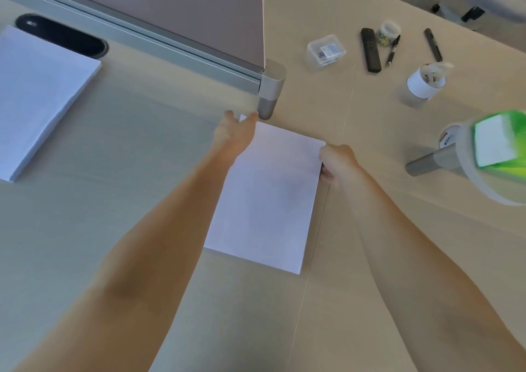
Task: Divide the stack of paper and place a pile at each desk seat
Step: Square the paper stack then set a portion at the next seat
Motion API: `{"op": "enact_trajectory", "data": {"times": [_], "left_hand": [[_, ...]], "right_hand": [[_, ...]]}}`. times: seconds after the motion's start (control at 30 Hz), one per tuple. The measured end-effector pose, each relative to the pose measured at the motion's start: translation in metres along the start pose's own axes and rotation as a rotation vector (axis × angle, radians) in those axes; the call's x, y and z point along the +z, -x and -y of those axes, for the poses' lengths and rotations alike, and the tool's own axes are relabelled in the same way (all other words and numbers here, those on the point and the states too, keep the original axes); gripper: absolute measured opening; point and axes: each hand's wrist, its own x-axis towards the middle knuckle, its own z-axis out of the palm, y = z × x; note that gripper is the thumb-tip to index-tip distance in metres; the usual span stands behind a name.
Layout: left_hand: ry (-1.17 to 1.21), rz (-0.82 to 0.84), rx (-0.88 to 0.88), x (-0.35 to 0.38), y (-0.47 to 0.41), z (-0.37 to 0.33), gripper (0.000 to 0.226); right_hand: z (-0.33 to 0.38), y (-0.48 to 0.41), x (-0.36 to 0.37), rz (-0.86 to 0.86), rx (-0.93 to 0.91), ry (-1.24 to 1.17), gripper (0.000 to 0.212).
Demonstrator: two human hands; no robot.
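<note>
The fingers of the left hand (236,132) are curling over the far corner of a thin pile of paper (264,200), pinching it just in front of the divider post (271,92). The fingers of the right hand (337,163) are wrapping under the pile's right edge and gripping it, slightly nearer than the post and to its right. The pile is lying flat on, or just above, the desk (142,200); which one cannot be told. It is stretching from the post toward the person, beside a seam in the desktop. Well to the left of the post, a thicker second stack (37,95) is sitting untouched by either hand. Judging from this, the dividing is well under way: at least one portion is already split off, and this thin pile is being set down or picked up at the seat by the post. Any seats beyond the post are hidden, so how many piles remain is unclear. Right of the post, a remote (371,49) and a white cup (424,82) are lying well apart from the paper.
</note>
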Motion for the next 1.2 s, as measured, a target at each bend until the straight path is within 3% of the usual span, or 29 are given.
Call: {"op": "enact_trajectory", "data": {"times": [0.1,0.2,0.4,0.57,0.63,0.9,1.03,1.1,1.2], "left_hand": [[0.026,0.001,0.017,0.001,-0.001,-0.002,0.059],[0.025,-0.012,0.021,-0.003,0.001,-0.001,0.068],[-0.119,-0.091,0.008,-0.035,0.025,0.033,0.064],[-0.456,-0.083,-0.042,-0.050,0.075,0.099,0.072],[-0.532,-0.089,-0.065,-0.048,0.089,0.113,0.073],[-0.542,-0.073,-0.109,-0.045,0.108,0.115,0.068],[-0.523,-0.048,-0.091,-0.045,0.114,0.116,0.067],[-0.505,-0.032,-0.090,-0.047,0.118,0.113,0.066],[-0.473,-0.044,-0.091,-0.056,0.129,0.107,0.067]], "right_hand": [[0.004,0.003,0.000,0.029,0.013,-0.006,0.020],[0.006,0.011,-0.002,0.056,0.024,-0.022,0.021],[-0.017,0.050,-0.021,0.016,0.063,-0.025,0.013],[-0.080,0.102,-0.010,0.247,0.269,0.077,0.014],[-0.094,0.117,-0.001,0.248,0.269,0.066,0.018],[-0.105,0.134,0.020,0.134,0.270,-0.087,0.026],[-0.124,0.111,0.026,0.090,0.238,-0.061,0.052],[-0.118,0.125,0.025,0.100,0.246,-0.067,0.044],[-0.108,0.151,0.007,0.134,0.167,-0.085,0.014]]}}
